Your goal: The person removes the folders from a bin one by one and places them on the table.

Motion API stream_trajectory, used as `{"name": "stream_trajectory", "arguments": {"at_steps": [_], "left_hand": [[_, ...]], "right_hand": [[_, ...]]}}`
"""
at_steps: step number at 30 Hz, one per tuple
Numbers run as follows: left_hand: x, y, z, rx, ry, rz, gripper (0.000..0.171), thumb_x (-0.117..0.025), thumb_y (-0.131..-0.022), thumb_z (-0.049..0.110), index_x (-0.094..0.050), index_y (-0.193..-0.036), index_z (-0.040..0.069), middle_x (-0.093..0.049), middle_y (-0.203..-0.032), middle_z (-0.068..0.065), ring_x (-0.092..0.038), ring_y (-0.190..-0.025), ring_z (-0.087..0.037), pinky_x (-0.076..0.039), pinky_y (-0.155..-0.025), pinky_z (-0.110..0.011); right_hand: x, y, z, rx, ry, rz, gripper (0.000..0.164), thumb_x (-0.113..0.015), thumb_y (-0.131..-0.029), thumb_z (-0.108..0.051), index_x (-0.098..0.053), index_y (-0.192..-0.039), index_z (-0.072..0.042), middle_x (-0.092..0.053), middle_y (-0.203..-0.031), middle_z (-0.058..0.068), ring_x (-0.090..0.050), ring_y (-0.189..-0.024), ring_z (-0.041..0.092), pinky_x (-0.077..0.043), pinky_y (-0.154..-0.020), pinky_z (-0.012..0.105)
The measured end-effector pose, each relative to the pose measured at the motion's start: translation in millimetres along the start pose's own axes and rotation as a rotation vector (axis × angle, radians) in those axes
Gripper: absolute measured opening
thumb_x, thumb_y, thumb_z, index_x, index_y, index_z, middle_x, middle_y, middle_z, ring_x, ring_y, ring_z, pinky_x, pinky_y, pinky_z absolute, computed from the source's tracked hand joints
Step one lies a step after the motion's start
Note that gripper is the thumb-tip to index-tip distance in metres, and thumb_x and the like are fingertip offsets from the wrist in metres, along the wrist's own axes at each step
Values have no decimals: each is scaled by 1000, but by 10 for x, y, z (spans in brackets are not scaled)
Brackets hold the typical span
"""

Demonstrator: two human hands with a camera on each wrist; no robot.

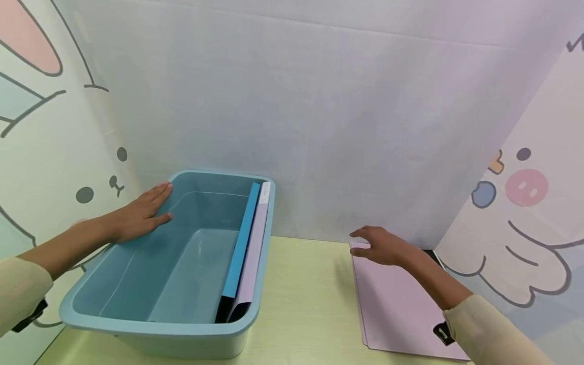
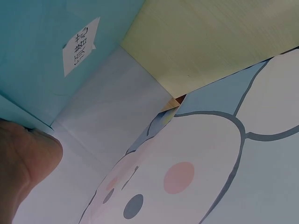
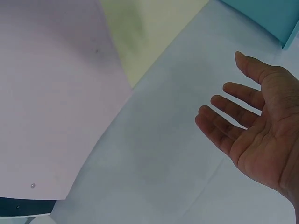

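My left hand [image 1: 139, 215] rests on the left rim of a blue plastic bin [image 1: 159, 328], its fingers straight. Inside that bin, along the right wall, a blue binder [image 1: 242, 243] and a lilac binder [image 1: 256, 243] stand on edge side by side. Over the far left corner of flat lilac folders [image 1: 406, 309] hovers my right hand [image 1: 380, 246], holding nothing. In the right wrist view its fingers [image 3: 238, 95] are spread and loosely bent, apart from the lilac cover. The left wrist view shows only part of the left hand [image 2: 30, 163] at the bin's rim.
A pale yellow wooden table [image 1: 305, 299] lies under everything. White fabric [image 1: 319, 111] hangs behind, and cartoon-printed panels [image 1: 524, 243] stand at both sides. A paper label [image 2: 81, 46] with handwriting is stuck on the bin's outer wall. Something black [image 1: 433, 257] shows behind the right forearm.
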State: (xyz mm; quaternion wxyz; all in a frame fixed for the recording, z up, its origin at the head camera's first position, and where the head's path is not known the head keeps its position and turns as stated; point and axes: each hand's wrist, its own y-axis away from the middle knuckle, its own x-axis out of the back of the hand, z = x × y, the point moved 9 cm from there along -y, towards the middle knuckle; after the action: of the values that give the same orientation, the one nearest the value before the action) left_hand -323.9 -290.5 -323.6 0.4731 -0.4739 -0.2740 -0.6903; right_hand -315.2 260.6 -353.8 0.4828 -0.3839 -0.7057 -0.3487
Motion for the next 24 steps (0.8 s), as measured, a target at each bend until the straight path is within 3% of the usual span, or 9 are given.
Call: {"name": "stream_trajectory", "arguments": {"at_steps": [24], "left_hand": [[-16,-1,-26,1,27,-7,93,-61,-117,28,-1,-176,-10,0,-185,-39,4,-171,-64,-6,-133,-85]], "right_hand": [[343,-239,-450,44,44,-1,55,-69,-114,-34,-63,-157,0,-63,-161,26,-66,-143,46,-57,-114,64]]}}
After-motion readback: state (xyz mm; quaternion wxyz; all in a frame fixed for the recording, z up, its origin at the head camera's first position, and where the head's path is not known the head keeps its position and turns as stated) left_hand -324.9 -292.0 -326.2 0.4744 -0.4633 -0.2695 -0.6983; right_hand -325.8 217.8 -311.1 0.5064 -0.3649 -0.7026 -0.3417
